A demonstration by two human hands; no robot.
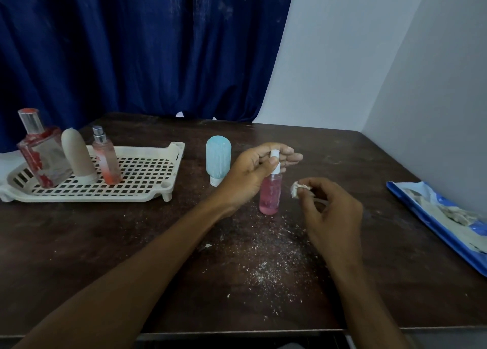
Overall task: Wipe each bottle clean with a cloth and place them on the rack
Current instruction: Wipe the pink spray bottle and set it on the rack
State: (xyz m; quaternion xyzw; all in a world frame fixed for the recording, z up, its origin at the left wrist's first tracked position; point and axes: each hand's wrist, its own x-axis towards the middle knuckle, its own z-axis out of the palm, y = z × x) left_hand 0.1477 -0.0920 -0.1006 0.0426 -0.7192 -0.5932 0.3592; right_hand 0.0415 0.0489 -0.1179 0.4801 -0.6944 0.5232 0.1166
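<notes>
A small pink spray bottle with a white cap stands upright on the dark table. My left hand pinches its white top. Just right of the bottle, my right hand grips a small crumpled white cloth without touching the bottle. A light blue bottle stands cap-down behind my left hand. On the cream perforated rack at the left stand a square red-stained glass bottle, a beige cap-down bottle and a slim peach spray bottle.
White crumbs and dust lie scattered over the table in front of me. A blue plastic bag with pale cloth pieces lies at the right edge. A blue curtain hangs behind, and a white wall borders the right side.
</notes>
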